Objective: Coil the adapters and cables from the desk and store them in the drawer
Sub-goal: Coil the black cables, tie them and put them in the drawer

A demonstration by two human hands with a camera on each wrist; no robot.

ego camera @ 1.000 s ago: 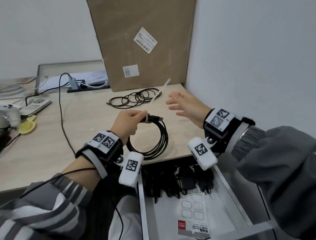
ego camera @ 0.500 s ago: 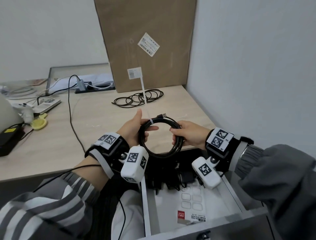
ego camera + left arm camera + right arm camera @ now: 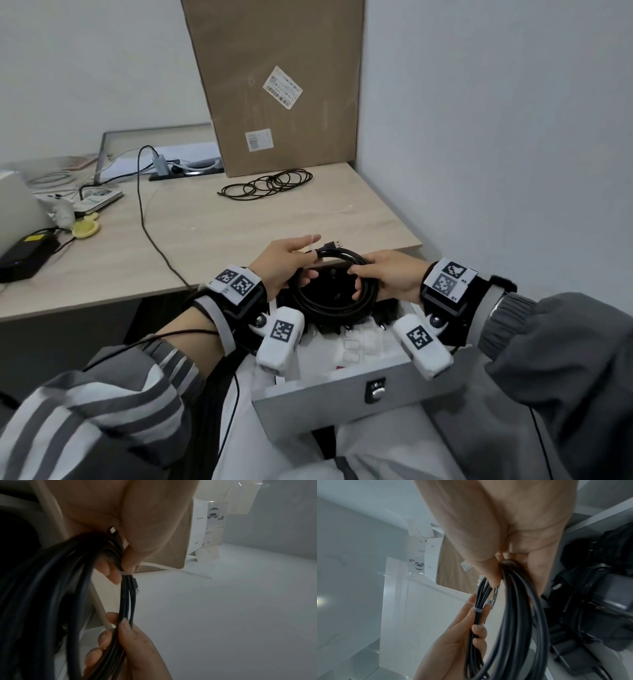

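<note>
A black cable coil (image 3: 329, 305), bound by a white zip tie (image 3: 312, 246), hangs over the open grey drawer (image 3: 342, 397). My left hand (image 3: 301, 265) pinches the coil at the tie, beside the USB plug (image 3: 334, 245). In the left wrist view its fingertips (image 3: 130, 566) press the tie (image 3: 126, 573). My right hand (image 3: 359, 279) grips the coil's right side, fingers curled round the strands (image 3: 506, 568). Black adapters (image 3: 599, 601) lie at the drawer's back, mostly hidden by the coil in the head view. A thin black cable (image 3: 270, 181) lies loosely looped on the desk.
A tall cardboard box (image 3: 274, 85) leans in the desk's back corner against the wall. A black power brick (image 3: 24, 257), a yellow object (image 3: 85, 228), a white controller and a long black wire (image 3: 144, 219) occupy the left. White sheets lie on the drawer floor (image 3: 359, 346).
One second ago my right hand was open and apart from the coil; it now grips it. Both hands have carried the coil from above the desk edge to over the drawer.
</note>
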